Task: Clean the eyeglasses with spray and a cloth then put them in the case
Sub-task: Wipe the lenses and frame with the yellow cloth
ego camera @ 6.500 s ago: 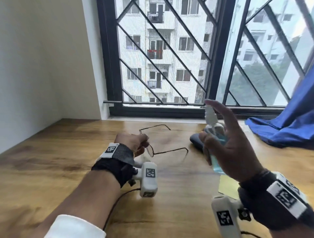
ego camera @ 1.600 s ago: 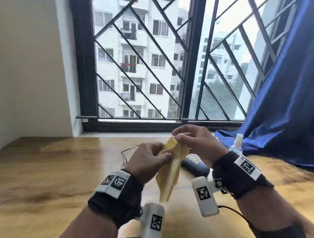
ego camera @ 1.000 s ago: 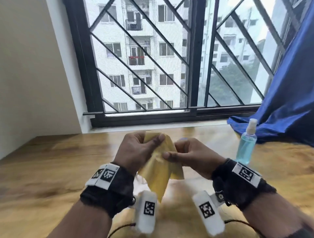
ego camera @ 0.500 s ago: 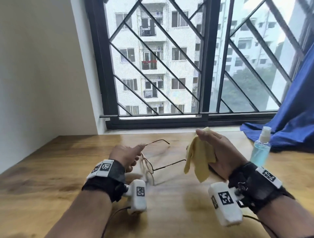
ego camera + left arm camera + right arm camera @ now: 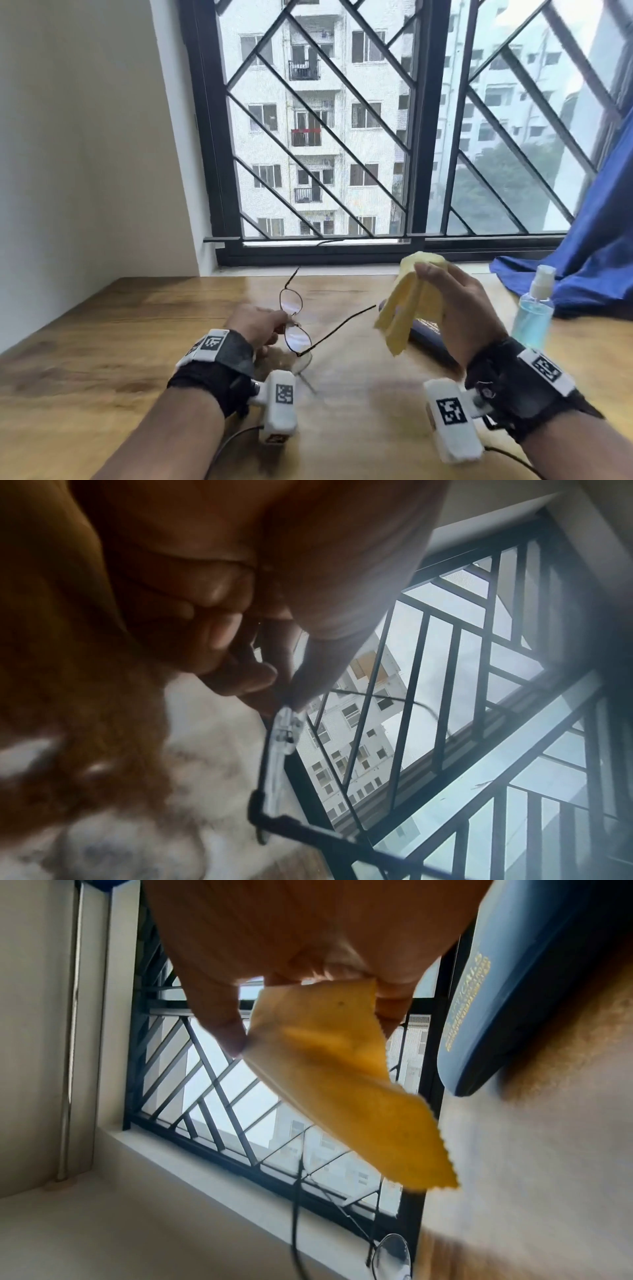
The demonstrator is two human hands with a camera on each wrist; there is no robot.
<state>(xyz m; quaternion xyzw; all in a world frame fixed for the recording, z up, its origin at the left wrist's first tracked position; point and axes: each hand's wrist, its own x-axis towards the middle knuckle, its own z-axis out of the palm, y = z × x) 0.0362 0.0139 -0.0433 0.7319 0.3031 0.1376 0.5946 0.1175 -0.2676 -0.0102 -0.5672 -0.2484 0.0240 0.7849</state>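
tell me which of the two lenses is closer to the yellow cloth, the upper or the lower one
Cannot tell from these views. The left hand pinches the eyeglasses at the bridge; the cloth hangs from the right hand, touching neither lens.

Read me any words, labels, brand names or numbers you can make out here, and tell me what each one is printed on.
Nothing can be read in full.
Dark blue case: two lines of gold lettering along its lid, too blurred to read.
Wrist straps and white camera housings: black-and-white square marker patterns, no letters or numbers.
Spray bottle: no label visible.
Yellow cloth: no print visible.
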